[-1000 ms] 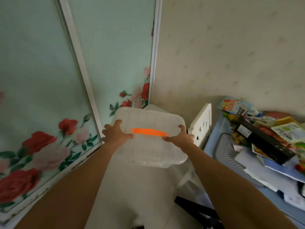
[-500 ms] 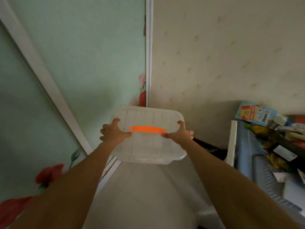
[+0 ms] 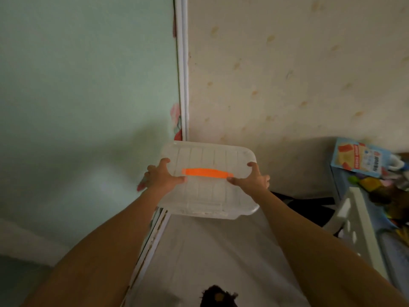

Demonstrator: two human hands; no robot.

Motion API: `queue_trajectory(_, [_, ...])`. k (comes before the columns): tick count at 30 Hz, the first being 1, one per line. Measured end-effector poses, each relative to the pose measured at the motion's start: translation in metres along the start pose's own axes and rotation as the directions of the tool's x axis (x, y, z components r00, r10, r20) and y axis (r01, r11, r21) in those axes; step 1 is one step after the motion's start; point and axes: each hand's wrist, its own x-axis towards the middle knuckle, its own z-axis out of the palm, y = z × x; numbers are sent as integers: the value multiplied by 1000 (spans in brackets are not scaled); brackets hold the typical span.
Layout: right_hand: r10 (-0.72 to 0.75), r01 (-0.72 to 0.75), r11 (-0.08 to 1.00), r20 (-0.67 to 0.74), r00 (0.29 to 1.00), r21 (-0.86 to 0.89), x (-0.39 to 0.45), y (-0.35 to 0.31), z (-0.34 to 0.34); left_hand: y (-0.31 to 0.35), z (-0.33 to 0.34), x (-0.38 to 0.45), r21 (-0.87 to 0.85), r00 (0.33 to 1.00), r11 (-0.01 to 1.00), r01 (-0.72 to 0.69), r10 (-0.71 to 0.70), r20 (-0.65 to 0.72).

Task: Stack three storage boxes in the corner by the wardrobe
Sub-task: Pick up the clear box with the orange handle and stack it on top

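The left hand (image 3: 162, 177) clasps the left end of a translucent storage box (image 3: 209, 182), thumb lying across the lid and fingers wrapped over the edge. The right hand (image 3: 251, 179) grips the opposite end in the same way, thumb on the lid beside the tip of the orange handle (image 3: 207, 173) that runs across the lid's middle. Both forearms stretch forward, holding the box level and raised in front of the corner where the wardrobe door (image 3: 88, 96), pale green with a rose print low along its edge, meets the cream wallpapered wall (image 3: 287, 74). A white frame strip (image 3: 182, 69) runs up that junction. The box's far left corner sits just before the strip. Below the box lies a pale flat surface, too dim to identify. To the right, well apart from the box, stands a white slotted panel (image 3: 356, 220), and beyond it a blue surface (image 3: 334, 176) crowded with a blue-and-orange packet (image 3: 358, 159) and other colourful clutter.
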Motion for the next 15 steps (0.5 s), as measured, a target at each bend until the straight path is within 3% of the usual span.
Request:
queue_trajectory(9, [117, -117, 993, 10, 993, -5, 165, -30, 31, 56, 53, 173, -3, 993, 1000, -29, 30, 112])
queue_trajectory(15, [159, -159, 987, 75, 984, -9, 309, -38, 104, 57, 124, 320, 41, 986, 999, 26, -32, 165])
